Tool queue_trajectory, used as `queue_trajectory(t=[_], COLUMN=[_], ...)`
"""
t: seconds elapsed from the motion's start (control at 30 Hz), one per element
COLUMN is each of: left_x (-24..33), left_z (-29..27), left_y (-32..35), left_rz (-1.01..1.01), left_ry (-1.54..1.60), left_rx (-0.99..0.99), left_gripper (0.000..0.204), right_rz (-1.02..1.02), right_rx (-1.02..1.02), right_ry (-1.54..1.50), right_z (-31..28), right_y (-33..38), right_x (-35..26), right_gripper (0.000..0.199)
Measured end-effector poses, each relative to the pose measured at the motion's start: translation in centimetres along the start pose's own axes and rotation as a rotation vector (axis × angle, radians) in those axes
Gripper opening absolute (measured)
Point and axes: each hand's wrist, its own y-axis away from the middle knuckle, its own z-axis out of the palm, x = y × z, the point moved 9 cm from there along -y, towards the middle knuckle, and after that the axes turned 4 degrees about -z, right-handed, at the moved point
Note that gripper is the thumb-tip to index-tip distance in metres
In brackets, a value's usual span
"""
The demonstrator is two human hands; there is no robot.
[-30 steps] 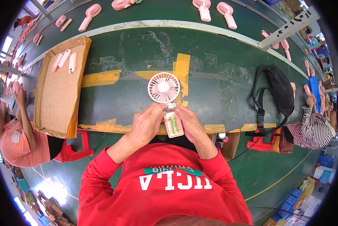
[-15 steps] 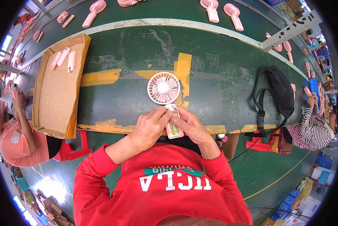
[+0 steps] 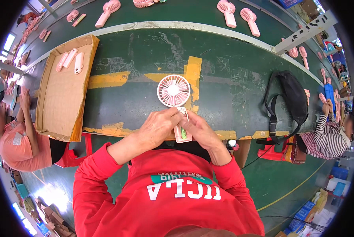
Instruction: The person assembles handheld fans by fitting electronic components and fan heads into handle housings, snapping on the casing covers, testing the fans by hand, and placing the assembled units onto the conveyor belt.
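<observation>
A handheld fan [image 3: 173, 91] with a round white-rimmed grille and pink blades lies near the table's front edge, its head pointing away from me. Its pink handle housing [image 3: 179, 138] is open toward me, and a green cell [image 3: 183, 133] shows inside. My left hand [image 3: 158, 126] pinches at the neck between head and handle, fingers closed; what the fingertips grasp there is mostly hidden. Around the handle's right side my right hand [image 3: 201, 132] is closed, thumb across its upper part. A small white part shows at the neck between both hands.
At left, a shallow cardboard box [image 3: 58, 104] contains several pink handle covers [image 3: 70, 58]. A black waist bag [image 3: 289, 96] lies at right. Beyond the pale rail [image 3: 173, 24], a green conveyor carries pink fans [image 3: 249, 19]. Co-workers sit on both sides.
The fan has shifted slightly to the right, and my left hand has edged up around its neck. Fans on the conveyor appear farther right. Both hands keep their hold.
</observation>
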Motion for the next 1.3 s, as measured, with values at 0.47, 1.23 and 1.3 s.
queue_trajectory(t=[0.47, 1.23, 1.3], left_x=[-0.5, -29.0, -23.0], left_z=[-2.3, -24.3, -23.8], left_y=[4.1, 11.7, 9.0], left_rz=[0.000, -1.203, -0.900], left_ry=[-0.099, -0.224, -0.310], left_rx=[0.343, 0.309, 0.424], left_gripper=[0.021, 0.031, 0.034], right_rz=[-0.067, -0.006, -0.016], right_rx=[0.404, 0.353, 0.341], right_ry=[0.087, -0.076, -0.079], right_z=[-2.5, -1.7, -1.6], right_y=[-1.0, -1.8, -1.9], right_x=[1.2, 1.0, 0.9], right_gripper=[0.027, 0.027, 0.027])
